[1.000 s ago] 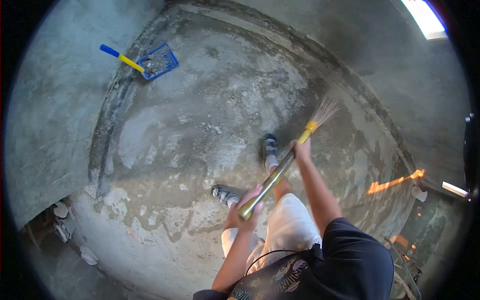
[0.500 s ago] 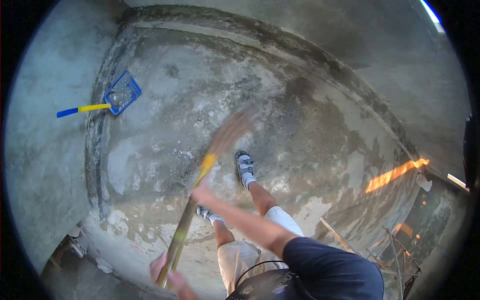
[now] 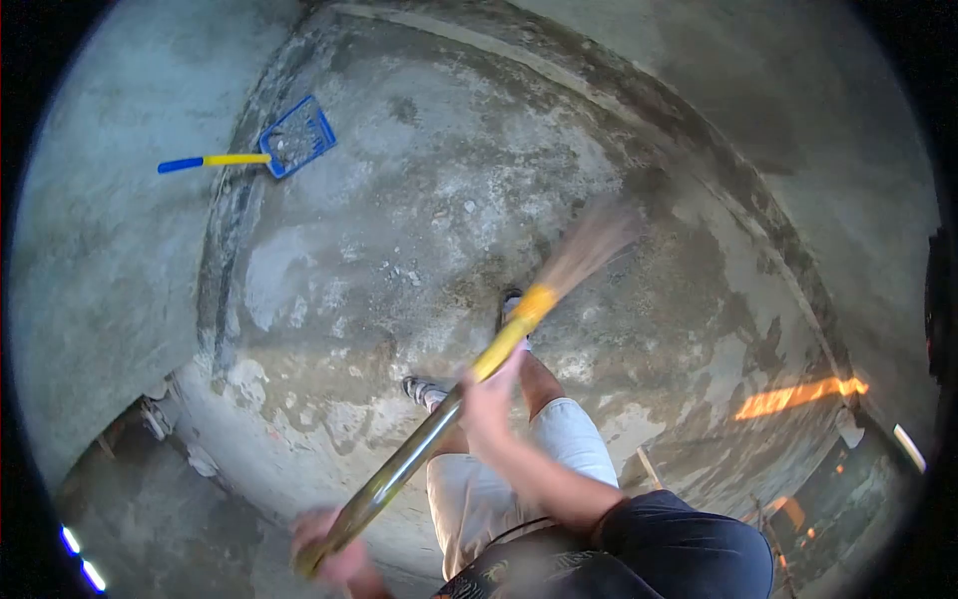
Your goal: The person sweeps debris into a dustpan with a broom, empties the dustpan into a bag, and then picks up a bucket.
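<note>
A long-handled broom slants across my front, its bamboo-like handle running to a yellow binding and brown bristles. My right hand is closed around the upper part of the handle, below the yellow binding. Down at the handle's end, my left hand grips it, blurred by motion. The bristles, also smeared, fan over the concrete floor to the right of my feet. A blue dustpan with a yellow and blue handle lies near the left wall, with grey debris in it.
Crumbs of rubble lie on the stained floor ahead of my feet. Concrete walls stand to the left and right. Broken pieces sit at the lower left edge, and a wooden stick is at the lower right.
The broom has swung to the right, its bristles passing beyond my forward foot. My right hand has moved right and slightly down with it. The camera view has shifted.
</note>
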The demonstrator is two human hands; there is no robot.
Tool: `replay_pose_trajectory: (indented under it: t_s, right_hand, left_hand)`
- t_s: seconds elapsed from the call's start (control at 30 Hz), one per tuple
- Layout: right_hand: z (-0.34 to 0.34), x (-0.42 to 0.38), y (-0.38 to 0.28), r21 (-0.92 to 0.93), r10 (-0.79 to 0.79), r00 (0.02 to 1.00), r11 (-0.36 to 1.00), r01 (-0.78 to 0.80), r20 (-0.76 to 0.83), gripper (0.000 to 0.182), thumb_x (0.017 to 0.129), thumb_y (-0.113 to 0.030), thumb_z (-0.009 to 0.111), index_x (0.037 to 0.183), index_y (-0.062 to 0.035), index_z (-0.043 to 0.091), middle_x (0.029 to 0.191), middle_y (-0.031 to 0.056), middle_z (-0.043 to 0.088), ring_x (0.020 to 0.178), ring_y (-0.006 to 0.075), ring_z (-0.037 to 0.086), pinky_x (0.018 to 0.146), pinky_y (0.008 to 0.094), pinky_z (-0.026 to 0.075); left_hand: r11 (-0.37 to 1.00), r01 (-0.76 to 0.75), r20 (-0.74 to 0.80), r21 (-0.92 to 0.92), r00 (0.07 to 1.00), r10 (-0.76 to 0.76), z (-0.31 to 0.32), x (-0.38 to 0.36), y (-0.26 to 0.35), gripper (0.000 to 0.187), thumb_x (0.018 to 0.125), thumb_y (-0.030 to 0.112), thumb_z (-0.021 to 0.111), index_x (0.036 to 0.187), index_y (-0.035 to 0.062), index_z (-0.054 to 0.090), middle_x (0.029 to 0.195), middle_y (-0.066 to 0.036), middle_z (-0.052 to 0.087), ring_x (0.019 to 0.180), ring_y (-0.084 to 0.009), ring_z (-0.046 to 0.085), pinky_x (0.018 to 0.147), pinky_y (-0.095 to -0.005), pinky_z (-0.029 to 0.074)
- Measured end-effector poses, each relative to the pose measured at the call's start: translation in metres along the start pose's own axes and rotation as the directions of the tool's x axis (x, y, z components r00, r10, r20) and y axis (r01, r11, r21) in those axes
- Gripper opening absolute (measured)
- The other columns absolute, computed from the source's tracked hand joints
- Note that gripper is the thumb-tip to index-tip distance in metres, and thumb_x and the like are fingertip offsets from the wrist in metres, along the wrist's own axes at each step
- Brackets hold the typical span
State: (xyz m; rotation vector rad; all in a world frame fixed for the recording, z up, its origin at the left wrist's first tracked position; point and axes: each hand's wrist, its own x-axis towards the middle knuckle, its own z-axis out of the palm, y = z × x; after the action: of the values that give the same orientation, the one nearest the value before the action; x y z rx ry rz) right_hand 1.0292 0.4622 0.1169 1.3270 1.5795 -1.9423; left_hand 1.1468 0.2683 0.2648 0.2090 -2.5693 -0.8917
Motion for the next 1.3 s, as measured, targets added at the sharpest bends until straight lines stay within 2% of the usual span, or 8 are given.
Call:
replay_pose_trajectory:
  t_s: [0.03, 0.13, 0.43, 0.6, 0.8, 0.97, 1.1, 1.3]
  right_hand:
    - [-0.016, 0.046, 0.014, -0.061, -0.117, 0.992, 0.992, 0.114, -0.047, 0.095, 0.074, 0.0, 0.059, 0.143, -0.0019, -0.007, 0.147, 0.022, 0.009, 0.135, 0.0298, 0.017, 0.11, 0.0325, 0.015]
    - [-0.06, 0.159, 0.006, -0.055, -0.031, 0.991, 0.998, 0.025, -0.128, 0.08, 0.07, 0.002, 0.056, 0.14, -0.0086, 0.018, 0.108, 0.0105, 0.047, 0.093, 0.0202, 0.048, 0.08, 0.034, 0.043]
    - [0.033, 0.17, 0.155, -0.453, 0.128, 0.955, 0.892, 0.007, 0.267, 0.083, 0.068, -0.004, 0.067, 0.135, -0.0005, 0.018, 0.088, 0.0124, 0.054, 0.069, 0.0208, 0.053, 0.054, 0.033, 0.044]
    - [0.116, 0.026, 0.216, -0.722, 0.476, 0.799, 0.688, -0.078, 0.367, 0.097, 0.071, -0.021, 0.069, 0.132, 0.0136, 0.002, 0.102, 0.0314, 0.055, 0.094, 0.0379, 0.057, 0.081, 0.0414, 0.046]
    - [0.122, -0.127, 0.233, -0.475, -0.081, 0.935, 0.844, 0.248, 0.345, 0.097, 0.076, -0.008, 0.062, 0.14, 0.0031, -0.01, 0.138, 0.0277, 0.024, 0.123, 0.0311, 0.034, 0.098, 0.0351, 0.034]
    - [0.108, -0.077, 0.122, -0.223, 0.041, 0.962, 0.975, 0.021, 0.269, 0.096, 0.077, -0.007, 0.061, 0.143, -0.0033, -0.009, 0.142, 0.0233, 0.018, 0.125, 0.0289, 0.033, 0.103, 0.0342, 0.03]
    - [0.088, 0.109, 0.108, -0.427, -0.047, 0.939, 0.882, 0.199, 0.339, 0.084, 0.068, -0.003, 0.062, 0.138, -0.0012, 0.015, 0.104, 0.014, 0.049, 0.081, 0.0206, 0.05, 0.065, 0.0307, 0.046]
    - [0.095, 0.124, 0.227, -0.671, 0.232, 0.852, 0.721, 0.173, 0.469, 0.04, 0.067, -0.01, 0.068, 0.1, -0.0038, 0.046, 0.073, 0.0057, 0.053, 0.063, 0.0163, 0.052, 0.052, 0.0319, 0.042]
  left_hand:
    - [0.828, 0.24, 0.103, -0.506, 0.97, -0.218, 0.046, 0.003, 0.002, 0.031, 0.08, 0.031, 0.054, 0.087, 0.0025, 0.063, 0.086, -0.012, 0.065, 0.08, -0.0249, 0.061, 0.078, -0.0373, 0.05]
    - [0.543, 0.444, 0.286, -0.713, 0.891, -0.353, 0.166, -0.027, 0.007, 0.03, 0.08, 0.022, 0.059, 0.099, -0.0016, 0.062, 0.103, -0.017, 0.062, 0.101, -0.0306, 0.059, 0.09, -0.0414, 0.046]
    - [0.733, 0.359, 0.139, -0.578, 0.928, -0.345, 0.107, -0.036, -0.011, 0.022, 0.082, 0.021, 0.059, 0.09, 0.0005, 0.053, 0.086, -0.014, 0.06, 0.096, -0.0345, 0.058, 0.092, -0.0485, 0.044]
    - [0.824, 0.376, -0.126, -0.423, 0.876, -0.465, -0.028, -0.071, -0.046, 0.02, 0.081, 0.022, 0.054, 0.087, 0.0033, 0.05, 0.08, -0.012, 0.053, 0.086, -0.0315, 0.057, 0.086, -0.0492, 0.046]
    - [0.619, 0.302, -0.208, -0.725, 0.761, -0.614, -0.175, -0.104, -0.069, 0.02, 0.083, 0.022, 0.044, 0.079, 0.0032, 0.05, 0.088, -0.012, 0.052, 0.087, -0.0252, 0.052, 0.091, -0.047, 0.043]
    - [0.701, 0.302, -0.217, -0.646, 0.808, -0.548, -0.105, -0.102, -0.107, 0.02, 0.083, 0.022, 0.05, 0.08, 0.0037, 0.058, 0.078, -0.011, 0.061, 0.085, -0.028, 0.062, 0.08, -0.0452, 0.052]
    - [0.558, 0.499, 0.188, -0.663, 0.833, -0.521, 0.028, -0.088, -0.089, 0.005, 0.084, 0.005, 0.059, 0.089, 0.0053, 0.061, 0.097, -0.014, 0.064, 0.102, -0.0293, 0.06, 0.093, -0.0423, 0.046]
    - [0.757, 0.413, -0.192, -0.507, 0.802, -0.566, 0.023, -0.108, -0.077, 0.016, 0.079, 0.009, 0.063, 0.09, -0.0018, 0.057, 0.088, -0.018, 0.063, 0.086, -0.0299, 0.064, 0.082, -0.0411, 0.052]
